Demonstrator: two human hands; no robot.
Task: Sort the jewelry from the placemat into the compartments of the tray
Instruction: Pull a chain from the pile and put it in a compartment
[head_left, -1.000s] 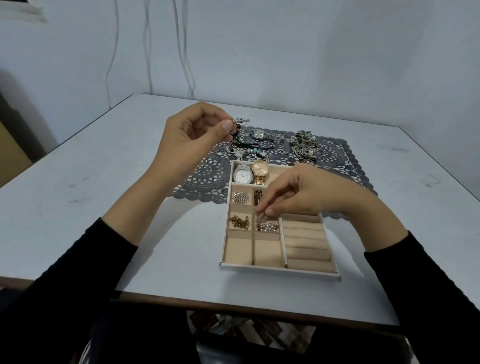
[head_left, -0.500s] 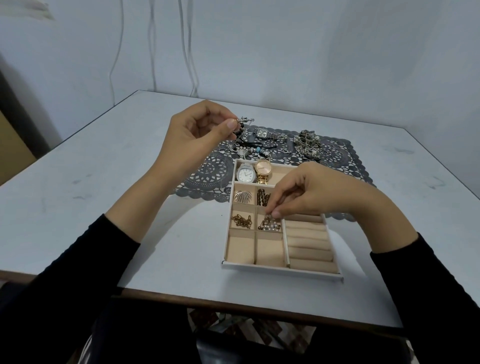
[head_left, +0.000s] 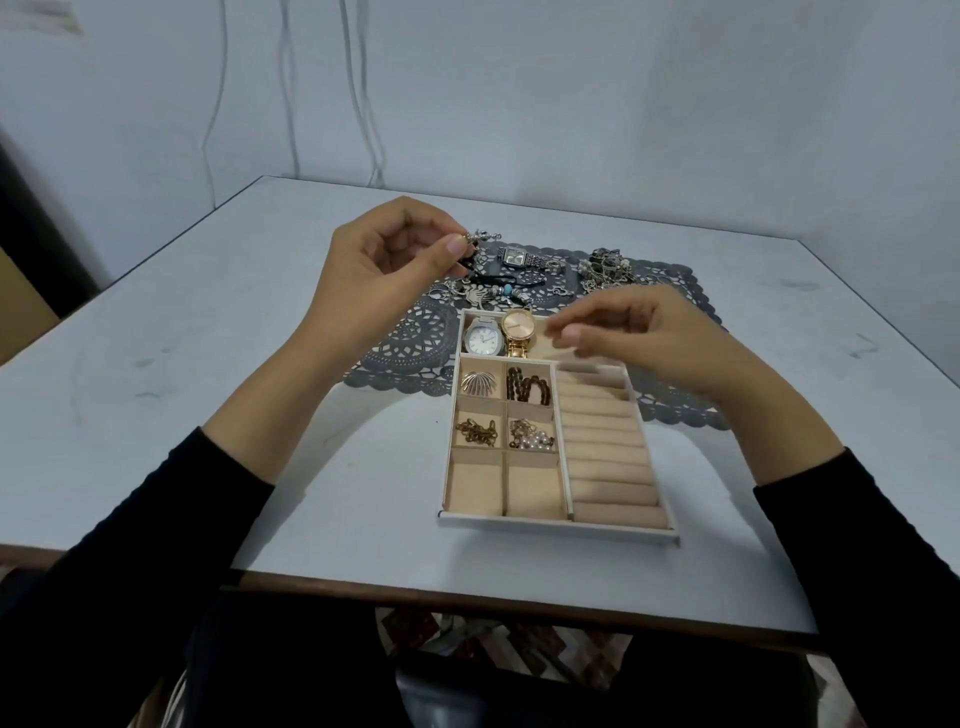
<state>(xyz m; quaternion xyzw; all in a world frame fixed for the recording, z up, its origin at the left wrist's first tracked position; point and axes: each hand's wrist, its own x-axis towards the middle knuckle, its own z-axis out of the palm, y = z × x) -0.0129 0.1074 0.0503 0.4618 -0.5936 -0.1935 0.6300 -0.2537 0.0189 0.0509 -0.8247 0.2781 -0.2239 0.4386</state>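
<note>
My left hand (head_left: 382, 275) is raised over the left part of the grey lace placemat (head_left: 410, 343), pinching a small silver charm piece (head_left: 475, 240) between thumb and fingers. My right hand (head_left: 641, 335) hovers over the tray's far right corner, fingers loosely apart and blurred, holding nothing I can see. The beige tray (head_left: 558, 525) holds a silver watch (head_left: 483, 340) and a gold watch (head_left: 518, 332) in the far compartment, a silver fan brooch (head_left: 479, 383), a dark bead bracelet (head_left: 527, 387), a gold chain (head_left: 475, 432) and a pearl chain piece (head_left: 531, 435).
On the placemat lie a silver square watch (head_left: 514, 258), a black cord bracelet with a blue bead (head_left: 501, 286) and a tangle of silver chains (head_left: 608, 267). The tray's two near compartments (head_left: 501, 486) and ring rolls (head_left: 605, 441) hold nothing. The table's near edge (head_left: 467, 597) runs below the tray.
My right hand let go of the pearl chain piece in its compartment and rose toward the tray's far right corner. My left hand kept its hold on the silver charm piece.
</note>
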